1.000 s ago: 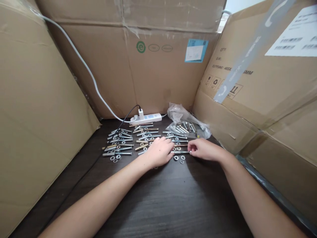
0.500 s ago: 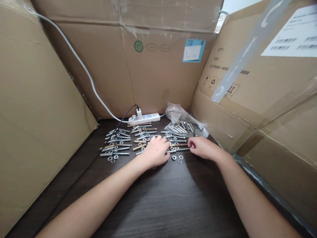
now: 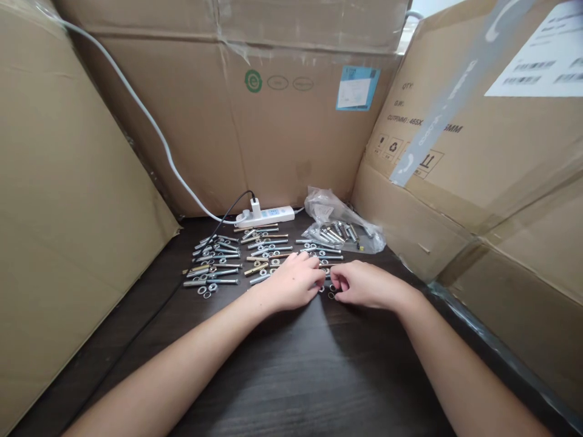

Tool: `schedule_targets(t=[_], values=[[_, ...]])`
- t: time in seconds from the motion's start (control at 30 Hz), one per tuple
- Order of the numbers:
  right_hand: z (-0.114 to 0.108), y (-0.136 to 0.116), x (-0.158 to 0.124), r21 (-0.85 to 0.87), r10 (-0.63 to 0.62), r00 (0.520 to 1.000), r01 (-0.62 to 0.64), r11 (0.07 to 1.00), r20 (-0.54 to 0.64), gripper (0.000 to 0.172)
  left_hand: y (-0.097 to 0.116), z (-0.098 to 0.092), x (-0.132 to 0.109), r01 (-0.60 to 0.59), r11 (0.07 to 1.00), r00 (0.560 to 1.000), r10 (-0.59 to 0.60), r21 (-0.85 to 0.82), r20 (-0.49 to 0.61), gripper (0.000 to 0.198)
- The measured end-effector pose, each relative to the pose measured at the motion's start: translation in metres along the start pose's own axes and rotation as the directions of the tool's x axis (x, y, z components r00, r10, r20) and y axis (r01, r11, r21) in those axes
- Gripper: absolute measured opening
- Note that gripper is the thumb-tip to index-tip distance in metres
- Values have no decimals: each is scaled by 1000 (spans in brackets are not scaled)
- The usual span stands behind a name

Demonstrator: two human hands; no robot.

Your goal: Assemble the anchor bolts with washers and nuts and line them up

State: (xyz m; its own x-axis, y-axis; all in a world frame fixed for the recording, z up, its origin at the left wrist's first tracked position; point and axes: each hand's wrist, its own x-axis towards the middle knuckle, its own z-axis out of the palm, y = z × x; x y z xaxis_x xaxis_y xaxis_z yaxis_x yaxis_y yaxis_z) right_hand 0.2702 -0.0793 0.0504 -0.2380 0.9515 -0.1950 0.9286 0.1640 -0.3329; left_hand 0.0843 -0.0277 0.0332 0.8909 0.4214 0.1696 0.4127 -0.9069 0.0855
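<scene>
My left hand (image 3: 298,282) is curled palm-down over the right-hand group of bolts, its fingertips beside a small nut or washer (image 3: 322,289). What its fingers hold, if anything, is hidden. Close by on the right, my right hand (image 3: 364,285) is closed, its thumb and fingers bent down at a ring washer (image 3: 331,295). I cannot make out what is in its grasp. Behind the hands lie silver bolts (image 3: 321,249) in rows with nuts and washers. A brass-coloured sleeve (image 3: 255,269) lies left of my left hand.
Another group of bolts (image 3: 223,281) lies on the left of the dark table (image 3: 291,376). A clear bag (image 3: 328,209) of bolts and a white power strip (image 3: 273,216) with cables stand at the back. Cardboard boxes (image 3: 291,139) wall in three sides.
My right hand has moved left and slightly toward me, from the bolt ends to the loose washers. My left hand has shifted slightly right, toward the loose pieces.
</scene>
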Motion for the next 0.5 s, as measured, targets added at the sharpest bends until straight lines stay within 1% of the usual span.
schedule_targets(t=[0.1, 0.27, 0.5], values=[[6, 0, 5, -5, -15, 1000, 15, 1000, 7, 5, -1, 2, 0, -7, 1000, 1000, 7, -20, 5, 12], [11, 2, 11, 1, -11, 998, 11, 1000, -54, 1, -4, 3, 1, 22, 999, 1000, -22, -24, -4, 11], [16, 7, 16, 4, -34, 992, 35, 999, -121, 5, -6, 6, 2, 36, 999, 999, -37, -20, -22, 11]])
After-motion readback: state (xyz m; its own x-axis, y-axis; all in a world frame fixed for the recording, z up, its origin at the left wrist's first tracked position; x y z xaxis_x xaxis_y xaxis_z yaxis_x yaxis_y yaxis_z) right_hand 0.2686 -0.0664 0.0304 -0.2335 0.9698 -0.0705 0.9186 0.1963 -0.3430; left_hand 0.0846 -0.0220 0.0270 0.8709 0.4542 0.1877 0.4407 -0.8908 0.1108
